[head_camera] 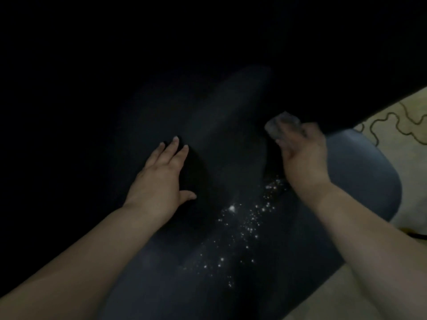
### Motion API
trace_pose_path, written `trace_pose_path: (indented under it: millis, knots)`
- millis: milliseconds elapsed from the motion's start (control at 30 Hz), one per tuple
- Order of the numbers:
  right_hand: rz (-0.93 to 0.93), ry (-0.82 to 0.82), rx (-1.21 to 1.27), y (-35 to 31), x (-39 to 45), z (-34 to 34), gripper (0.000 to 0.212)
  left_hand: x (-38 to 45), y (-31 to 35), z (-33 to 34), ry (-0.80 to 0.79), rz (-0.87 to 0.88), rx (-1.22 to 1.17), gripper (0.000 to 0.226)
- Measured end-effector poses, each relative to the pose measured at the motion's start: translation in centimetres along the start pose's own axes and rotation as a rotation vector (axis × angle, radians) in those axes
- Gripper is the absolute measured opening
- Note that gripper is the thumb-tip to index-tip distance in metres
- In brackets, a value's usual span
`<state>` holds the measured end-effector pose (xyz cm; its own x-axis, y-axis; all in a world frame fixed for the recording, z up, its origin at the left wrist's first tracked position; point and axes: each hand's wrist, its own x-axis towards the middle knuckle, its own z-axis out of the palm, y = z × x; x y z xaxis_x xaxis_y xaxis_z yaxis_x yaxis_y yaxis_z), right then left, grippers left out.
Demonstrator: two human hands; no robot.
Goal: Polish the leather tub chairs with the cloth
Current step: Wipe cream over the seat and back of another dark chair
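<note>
Left hand (pixel 159 179) flat on chair (pixel 231 139), right hand (pixel 302 155) gripping cloth (pixel 280 125)

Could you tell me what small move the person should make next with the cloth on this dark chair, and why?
Probably draw the cloth, gripped in the right hand, down toward the white specks scattered across the dark leather chair. The cloth sits above that patch, which looks unwiped. The left hand rests flat on the leather and could brace the chair.
</note>
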<state>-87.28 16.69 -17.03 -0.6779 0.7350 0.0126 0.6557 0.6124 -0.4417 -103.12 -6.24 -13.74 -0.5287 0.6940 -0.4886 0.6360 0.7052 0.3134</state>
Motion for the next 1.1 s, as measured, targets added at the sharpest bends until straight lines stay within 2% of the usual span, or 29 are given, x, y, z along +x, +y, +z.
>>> trace_pose_path:
  millis: [33, 167, 233, 333, 400, 500, 533, 600, 667, 733, 767, 833, 900, 933, 967, 1033, 1100]
  knots:
    - [-0.016, -0.018, 0.022, -0.2, -1.1, 0.2, 0.038, 0.0, 0.2, 0.2, 0.001, -0.001, 0.006, 0.107]
    - [-0.398, -0.179, 0.055, -1.9, -5.3, 0.5, 0.040, 0.1, 0.9, 0.9, 0.057, -0.021, -0.014, 0.107]
    - [-0.317, -0.114, 0.005, 0.8, -3.7, -0.7, 0.038, 0.2, 1.1, 1.0, 0.066, -0.020, -0.006, 0.107]
    - [-0.014, 0.045, -0.008, 5.3, -2.3, -2.3, 0.037, 0.3, 1.4, 1.2, 0.078, -0.036, -0.001, 0.106]
    - [-0.059, 0.029, 0.034, 4.6, -4.2, -1.8, 0.037, 0.3, 1.8, 1.3, 0.080, -0.044, 0.016, 0.106]
    - [-0.314, -0.118, 0.071, 3.1, -6.4, -1.5, 0.038, 0.4, 2.2, 1.2, 0.073, -0.045, 0.046, 0.106]
    - [-0.348, -0.090, 0.034, 4.0, -5.8, -1.7, 0.033, 0.4, 2.2, 1.2, 0.069, -0.044, 0.053, 0.106]
    - [-0.244, 0.062, -0.060, 6.6, -4.0, -2.5, 0.026, 0.3, 2.2, 1.1, 0.062, -0.043, 0.056, 0.106]
    - [-0.073, 0.088, -0.064, 8.0, -3.6, -3.2, 0.035, 0.3, 2.1, 1.1, 0.054, -0.041, 0.059, 0.106]
    - [0.010, 0.095, -0.038, 6.3, -5.2, -2.7, 0.043, 0.2, 2.1, 1.1, 0.051, -0.031, 0.064, 0.105]
    - [0.008, 0.087, 0.019, 4.8, -6.6, -2.1, 0.044, 0.1, 2.0, 1.1, 0.052, -0.023, 0.065, 0.105]
    - [-0.108, 0.011, 0.106, 2.2, -9.2, -0.9, 0.044, 0.0, 2.0, 1.0, 0.048, -0.005, 0.063, 0.103]
    - [-0.292, -0.095, 0.049, 1.3, -10.1, -0.5, 0.039, -0.3, 1.9, 1.0, 0.040, 0.020, 0.066, 0.099]
    - [-0.293, -0.079, 0.028, 2.0, -9.8, -0.5, 0.034, -0.5, 1.8, 1.0, 0.044, 0.036, 0.065, 0.096]
    - [-0.238, -0.014, 0.044, 3.1, -9.1, -0.5, 0.030, -0.7, 1.6, 1.1, 0.054, 0.053, 0.064, 0.093]
    - [-0.018, 0.106, -0.010, 4.5, -7.7, -1.0, 0.035, -1.1, 1.3, 1.4, 0.073, 0.085, 0.066, 0.086]
    - [0.042, 0.137, -0.001, 3.1, -8.3, -0.6, 0.044, -1.7, 0.9, 1.8, 0.085, 0.108, 0.064, 0.081]
